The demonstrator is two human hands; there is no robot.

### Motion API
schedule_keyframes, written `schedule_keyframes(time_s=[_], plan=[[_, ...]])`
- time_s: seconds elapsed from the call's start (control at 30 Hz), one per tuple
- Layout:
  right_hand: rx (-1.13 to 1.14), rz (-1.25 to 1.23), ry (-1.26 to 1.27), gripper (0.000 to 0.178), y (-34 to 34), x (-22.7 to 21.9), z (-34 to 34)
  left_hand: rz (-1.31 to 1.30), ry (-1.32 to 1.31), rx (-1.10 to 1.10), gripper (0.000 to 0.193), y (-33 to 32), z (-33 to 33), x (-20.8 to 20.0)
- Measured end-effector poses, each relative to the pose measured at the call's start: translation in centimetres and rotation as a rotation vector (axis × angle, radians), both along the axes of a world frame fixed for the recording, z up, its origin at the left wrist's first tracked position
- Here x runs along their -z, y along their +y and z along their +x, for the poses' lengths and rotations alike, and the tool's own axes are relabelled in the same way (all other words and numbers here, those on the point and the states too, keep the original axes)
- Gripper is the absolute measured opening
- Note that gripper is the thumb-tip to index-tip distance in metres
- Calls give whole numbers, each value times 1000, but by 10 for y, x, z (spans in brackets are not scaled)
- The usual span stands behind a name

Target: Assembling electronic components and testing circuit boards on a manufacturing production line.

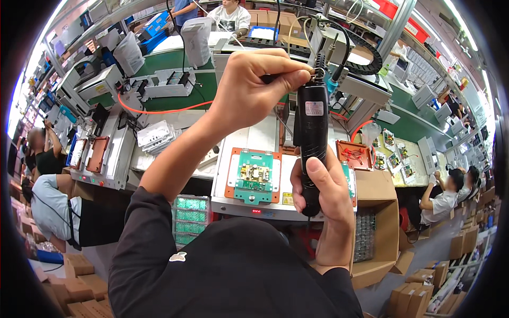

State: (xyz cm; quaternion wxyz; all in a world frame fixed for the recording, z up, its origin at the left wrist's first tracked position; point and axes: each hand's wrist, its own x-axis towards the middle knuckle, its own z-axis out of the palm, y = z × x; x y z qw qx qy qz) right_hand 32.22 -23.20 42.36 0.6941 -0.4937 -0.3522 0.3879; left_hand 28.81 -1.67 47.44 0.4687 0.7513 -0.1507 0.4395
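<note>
"Green fixture (242, 185) as landmark: what lies left of it?"

"An orange hose (164, 111), arching behind a stack of white plastic parts (155, 135) — parked within reach, I'd guess."

"And at the fixture?"

"Beyond it is the left hand (254, 87), thumb and forefinger pinched close at a metal loop (318, 72); whether they grip it or merely touch it, I can't tell. A circuit board (256, 174) lies on the fixture, components up, probably so it sits square."

"Where's the black handheld tool (312, 124)?"

"Raised, just right of the fixture in view. The right hand (330, 183) curls round its lower part, thumb along the front — likely to steady its weight while the left fingers are busy at the top."

"Past that?"

"A reddish-brown tray (366, 162) right of the fixture, and a cardboard box (389, 228) to its lower right."

"Which way does the tool point?"

"Its long axis runs nearly upright in view: the end by the loop is uppermost, the narrower end downward, toward the wearer's torso."
</note>
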Motion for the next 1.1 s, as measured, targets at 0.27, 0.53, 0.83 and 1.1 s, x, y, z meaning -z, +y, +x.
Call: schedule_keyframes(time_s=[0.27,0.53,0.83,1.1], plan=[[198,-26,-69,40,1,-12,9,203,-6,-154,16,12,4,-16],[195,290,81,61,-91,27,20,670,857,-723,28,164,-86,26],[130,169,196,66,-103,29,10,-151,636,-55,16,37,-85,85],[169,-255,147,63,-98,37,-9,-664,659,665,51,-110,-18,82]])
